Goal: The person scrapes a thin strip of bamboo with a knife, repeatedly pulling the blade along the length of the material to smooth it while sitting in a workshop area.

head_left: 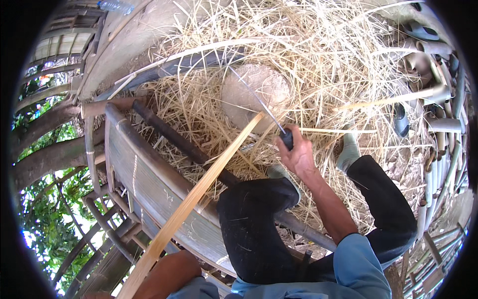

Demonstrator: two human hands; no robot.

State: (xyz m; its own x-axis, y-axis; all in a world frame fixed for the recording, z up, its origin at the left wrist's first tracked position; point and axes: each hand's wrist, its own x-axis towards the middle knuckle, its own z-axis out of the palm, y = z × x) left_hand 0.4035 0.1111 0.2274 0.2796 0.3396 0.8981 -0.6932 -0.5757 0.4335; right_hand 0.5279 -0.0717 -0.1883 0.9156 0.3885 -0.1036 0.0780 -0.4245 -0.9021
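Observation:
My right hand (299, 155) is closed around the black handle of a knife (255, 95). Its long, thin blade points away from me, above a round, pale block (271, 82) set among the shavings. A long, flat strip of split bamboo or wood (199, 193) slants from the lower left up to the near side of that block. The strip's far end lies just left of the blade; whether they touch I cannot tell. Of my left arm only a bent part (172, 271) shows at the lower edge, beside the strip. My left hand is out of the picture.
Pale shavings (328, 45) cover the ground around the block. To the left stands a bamboo-framed bench or panel (159, 184), with a rail fence beyond. Sandals (401, 119) and stacked bamboo poles (440, 164) are on the right. A plastic bottle (115, 6) lies at the far left.

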